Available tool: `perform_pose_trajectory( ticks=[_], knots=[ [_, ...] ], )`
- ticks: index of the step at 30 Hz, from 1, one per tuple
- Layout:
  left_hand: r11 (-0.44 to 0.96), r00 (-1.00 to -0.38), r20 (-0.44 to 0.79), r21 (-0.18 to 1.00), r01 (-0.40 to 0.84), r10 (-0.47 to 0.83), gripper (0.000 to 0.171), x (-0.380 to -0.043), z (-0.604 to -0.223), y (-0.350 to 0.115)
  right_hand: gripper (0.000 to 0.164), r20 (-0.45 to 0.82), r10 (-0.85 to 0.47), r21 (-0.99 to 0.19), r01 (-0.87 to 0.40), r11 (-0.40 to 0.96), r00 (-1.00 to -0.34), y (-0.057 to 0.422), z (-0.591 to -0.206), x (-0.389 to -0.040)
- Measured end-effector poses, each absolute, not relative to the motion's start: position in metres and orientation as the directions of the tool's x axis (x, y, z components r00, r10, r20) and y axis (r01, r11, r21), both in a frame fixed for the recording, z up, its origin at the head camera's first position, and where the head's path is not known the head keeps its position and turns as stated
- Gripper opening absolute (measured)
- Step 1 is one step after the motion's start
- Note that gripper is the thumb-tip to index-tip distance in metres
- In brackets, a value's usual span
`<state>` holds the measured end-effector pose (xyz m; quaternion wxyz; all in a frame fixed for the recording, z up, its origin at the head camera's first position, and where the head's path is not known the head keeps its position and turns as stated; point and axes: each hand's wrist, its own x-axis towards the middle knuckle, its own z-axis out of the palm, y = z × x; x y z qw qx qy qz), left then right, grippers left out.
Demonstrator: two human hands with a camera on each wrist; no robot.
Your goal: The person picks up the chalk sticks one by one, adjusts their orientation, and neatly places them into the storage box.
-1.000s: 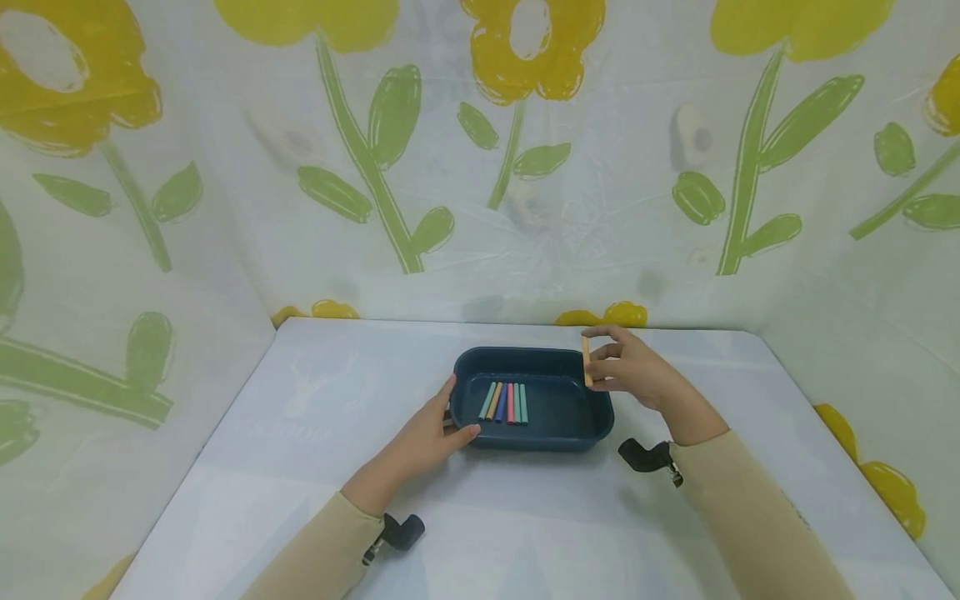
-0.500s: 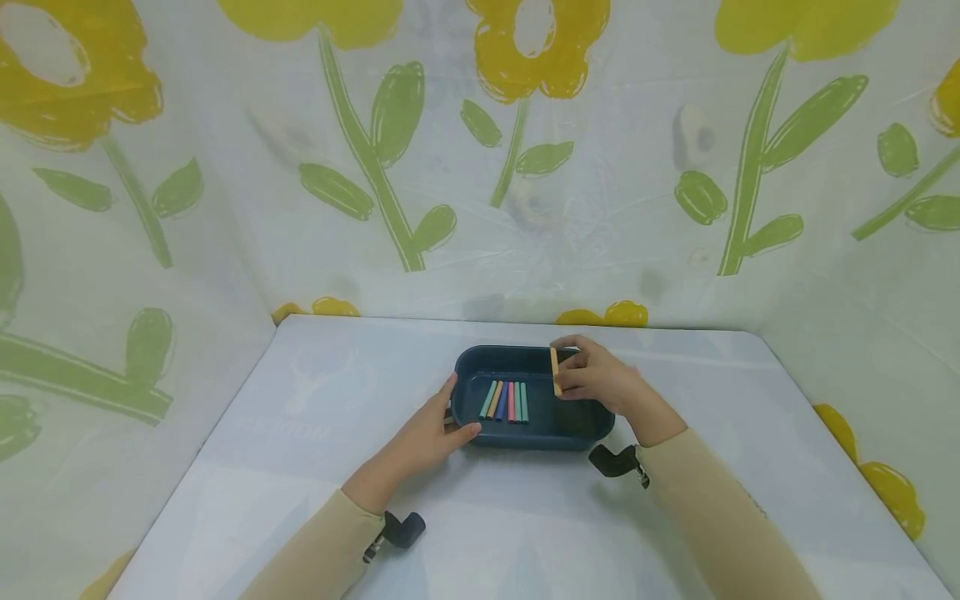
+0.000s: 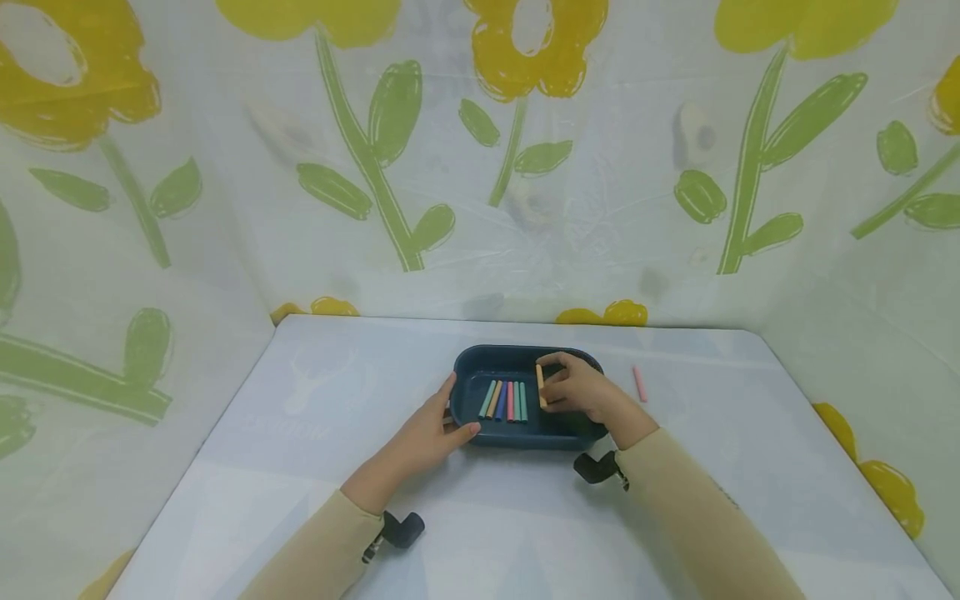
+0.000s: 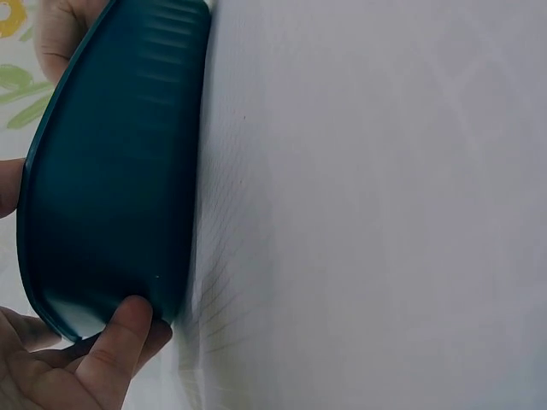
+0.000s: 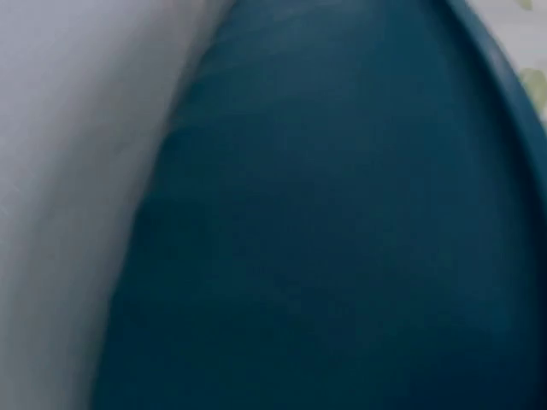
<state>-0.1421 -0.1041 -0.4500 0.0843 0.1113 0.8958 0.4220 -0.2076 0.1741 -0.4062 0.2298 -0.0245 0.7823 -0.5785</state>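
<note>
A dark blue-green plastic box (image 3: 528,438) stands on the white table. My left hand (image 3: 422,433) grips its left end, thumb at the front rim; in the left wrist view several fingertips (image 4: 128,320) press against the box wall. Inside lie several coloured chalk sticks (image 3: 504,401), side by side: green, orange, blue and pink. Just right of that row, my right hand (image 3: 581,392) pinches an orange chalk stick (image 3: 540,383) over the box. Whether this stick touches the bottom, I cannot tell. Only the box's wall (image 5: 325,213), close and blurred, fills the right wrist view.
On the table (image 3: 322,467), right of the box, lies one pink chalk stick (image 3: 640,384). A flower-printed sheet (image 3: 615,175) hangs behind the table and along both sides. Small black cameras (image 3: 403,531) sit at both wrists.
My right hand has carried the orange chalk stick left and slightly down, from the box's right rim to near the row. The pink stick on the table has come into sight. My left hand stays put.
</note>
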Motion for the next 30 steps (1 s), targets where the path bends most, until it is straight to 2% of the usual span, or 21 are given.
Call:
perform_pose_trajectory(
  ticks=[14, 30],
  knots=[
    [0.616, -0.959, -0.056, 0.776, 0.133, 0.277, 0.099, -0.142, -0.451, -0.105, 0.058, -0.379, -0.190, -0.844, 0.255, 0.472, -0.906, 0.164, -0.428, -0.213],
    [0.612, -0.959, -0.049, 0.778, 0.139, 0.281, 0.098, -0.143, -0.451, -0.105, 0.054, -0.366, -0.179, -0.822, 0.228, 0.521, -0.913, 0.158, -0.434, -0.212]
  ],
)
